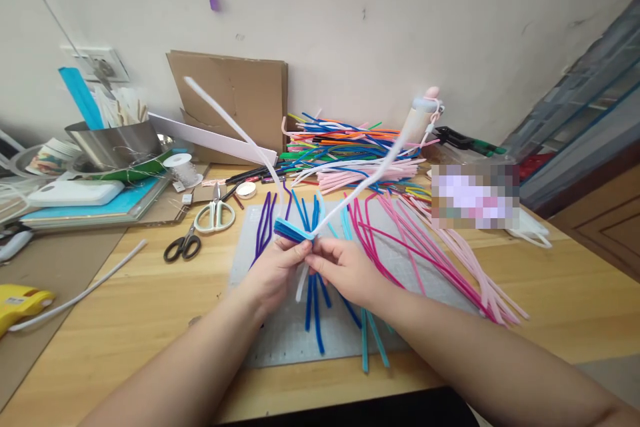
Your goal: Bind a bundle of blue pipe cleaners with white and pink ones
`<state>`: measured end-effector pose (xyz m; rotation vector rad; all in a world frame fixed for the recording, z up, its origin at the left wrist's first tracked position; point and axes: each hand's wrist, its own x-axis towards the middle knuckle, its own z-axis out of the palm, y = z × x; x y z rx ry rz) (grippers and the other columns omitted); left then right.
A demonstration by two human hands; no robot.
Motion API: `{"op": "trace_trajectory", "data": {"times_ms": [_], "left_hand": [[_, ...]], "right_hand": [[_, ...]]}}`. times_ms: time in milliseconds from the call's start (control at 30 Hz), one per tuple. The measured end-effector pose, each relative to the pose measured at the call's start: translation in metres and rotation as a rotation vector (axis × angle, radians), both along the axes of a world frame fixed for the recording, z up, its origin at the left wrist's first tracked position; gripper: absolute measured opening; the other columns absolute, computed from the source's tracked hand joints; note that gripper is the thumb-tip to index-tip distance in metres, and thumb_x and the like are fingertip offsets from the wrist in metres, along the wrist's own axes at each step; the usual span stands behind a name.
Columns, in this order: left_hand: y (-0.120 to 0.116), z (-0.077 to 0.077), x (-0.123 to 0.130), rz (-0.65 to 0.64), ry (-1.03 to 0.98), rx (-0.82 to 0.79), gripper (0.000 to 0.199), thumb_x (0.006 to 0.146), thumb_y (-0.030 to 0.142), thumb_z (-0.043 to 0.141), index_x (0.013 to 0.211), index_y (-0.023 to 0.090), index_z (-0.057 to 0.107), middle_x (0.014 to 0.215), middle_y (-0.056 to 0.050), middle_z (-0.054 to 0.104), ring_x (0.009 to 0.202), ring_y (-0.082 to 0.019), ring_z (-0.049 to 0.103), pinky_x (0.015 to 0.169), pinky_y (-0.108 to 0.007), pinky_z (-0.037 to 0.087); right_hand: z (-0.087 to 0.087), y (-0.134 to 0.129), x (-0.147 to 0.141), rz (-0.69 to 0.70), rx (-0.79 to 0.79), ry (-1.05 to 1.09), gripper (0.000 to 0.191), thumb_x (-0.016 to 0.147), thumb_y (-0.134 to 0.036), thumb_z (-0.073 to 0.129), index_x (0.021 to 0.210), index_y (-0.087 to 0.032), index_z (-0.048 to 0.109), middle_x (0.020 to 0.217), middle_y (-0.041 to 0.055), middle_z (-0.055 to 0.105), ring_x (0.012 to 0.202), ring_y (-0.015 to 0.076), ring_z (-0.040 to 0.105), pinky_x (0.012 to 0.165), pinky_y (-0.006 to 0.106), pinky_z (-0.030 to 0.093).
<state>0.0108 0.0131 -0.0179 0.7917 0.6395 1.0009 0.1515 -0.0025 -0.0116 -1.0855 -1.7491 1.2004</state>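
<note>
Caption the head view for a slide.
Left hand and right hand hold blue and white pipe cleaners over a gray mat, with white-handled scissors lying to the left.

This is a craft workspace. White scissors [217, 203], a cutting mat [273, 340] and colourful pipe cleaners [350, 180] crowd a wooden table [555, 300].

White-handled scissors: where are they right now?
In the head view, the white-handled scissors lie on the wooden table, left of the grey mat, just beyond and right of the black-handled scissors.
</note>
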Motion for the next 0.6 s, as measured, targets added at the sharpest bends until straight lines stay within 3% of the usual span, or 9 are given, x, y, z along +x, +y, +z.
{"op": "trace_trajectory", "data": {"times_ms": [100,233,367,600], "left_hand": [[-0.002,-0.004,0.001,-0.023,0.032,0.006,0.014,0.069,0.026,0.066,0.067,0.012,0.064,0.055,-0.001,0.060,0.047,-0.012,0.051,0.049,-0.024,0.039],[0.000,-0.001,0.000,0.136,0.059,-0.025,0.014,0.062,0.024,0.072,0.069,0.013,0.066,0.063,-0.002,0.064,0.057,-0.012,0.055,0.057,-0.023,0.041],[0.002,0.005,-0.001,0.289,0.034,-0.097,0.019,0.053,0.023,0.078,0.064,0.014,0.066,0.061,0.000,0.065,0.062,-0.011,0.057,0.064,-0.021,0.041],[0.005,0.011,-0.005,0.334,-0.030,-0.108,0.021,0.052,0.024,0.078,0.067,0.014,0.066,0.063,0.001,0.065,0.064,-0.009,0.057,0.066,-0.020,0.041]], "right_hand": [[-0.004,0.001,-0.004,0.020,-0.098,0.062,0.024,0.082,-0.033,0.047,0.065,-0.016,0.054,0.057,-0.0026,0.052,0.044,0.0065,0.043,0.043,0.019,0.034],[-0.007,0.003,-0.005,0.043,-0.187,-0.029,0.025,0.079,-0.030,0.050,0.059,-0.016,0.050,0.050,-0.0039,0.049,0.039,0.0056,0.041,0.039,0.018,0.032],[-0.014,0.000,-0.009,0.178,-0.312,-0.165,0.020,0.076,-0.026,0.050,0.058,-0.016,0.050,0.047,-0.0047,0.050,0.033,0.0052,0.039,0.033,0.017,0.029],[-0.025,-0.012,-0.014,0.392,-0.404,-0.312,0.019,0.075,-0.028,0.051,0.060,-0.016,0.053,0.049,-0.0046,0.053,0.027,0.0045,0.037,0.028,0.017,0.028]]}}
